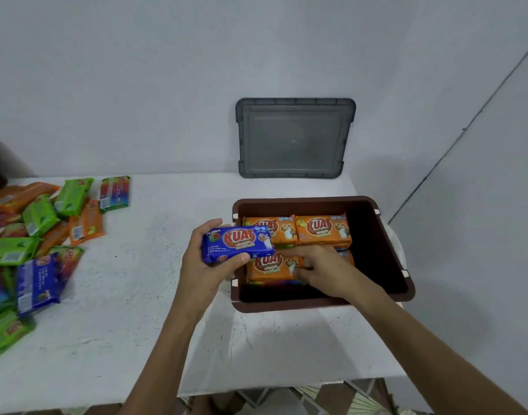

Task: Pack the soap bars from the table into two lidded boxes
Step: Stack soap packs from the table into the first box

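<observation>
While the left hand (210,259) is gripping a blue soap bar (238,244) at the brown box (322,301) rim, fingers wrapped round it, the right hand (319,266) is pressing loosely curled fingers onto orange bars (322,230) inside, holding nothing. Packing appears underway; next, the blue bar likely needs a free slot. Loose bars (41,223) are waiting at left.

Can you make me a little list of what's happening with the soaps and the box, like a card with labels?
box: brown box, open, on the white table
lid: grey lid, leaning on the wall behind the box
soaps in box: orange bars on top, label up
left hand: holds a blue soap bar at the box's left rim
right hand: inside the box, on an orange bar
soaps waiting: loose pile at the table's left, green, orange and blue
</observation>
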